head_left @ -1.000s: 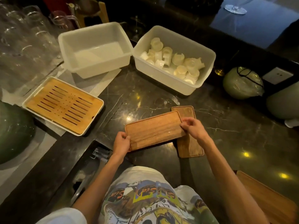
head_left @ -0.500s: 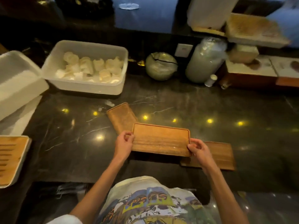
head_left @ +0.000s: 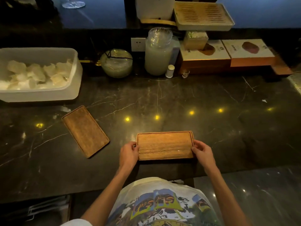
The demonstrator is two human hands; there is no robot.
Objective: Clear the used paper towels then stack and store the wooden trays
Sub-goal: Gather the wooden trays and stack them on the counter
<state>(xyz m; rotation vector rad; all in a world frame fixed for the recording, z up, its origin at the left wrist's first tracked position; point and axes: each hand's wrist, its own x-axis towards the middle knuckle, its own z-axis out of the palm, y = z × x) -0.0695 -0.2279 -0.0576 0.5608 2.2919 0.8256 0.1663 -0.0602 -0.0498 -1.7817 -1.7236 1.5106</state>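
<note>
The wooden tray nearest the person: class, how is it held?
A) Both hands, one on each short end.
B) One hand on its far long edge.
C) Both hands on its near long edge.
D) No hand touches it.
A: the left hand holds the left short end of the wooden tray, and the right hand holds its right short end.

The two rectangular brown trays [head_left: 165,145] [head_left: 85,131] are grained matt wood, the dark veined stone counter [head_left: 179,98] is polished glossy, and the white tub [head_left: 76,75] looks smooth plastic.
</note>
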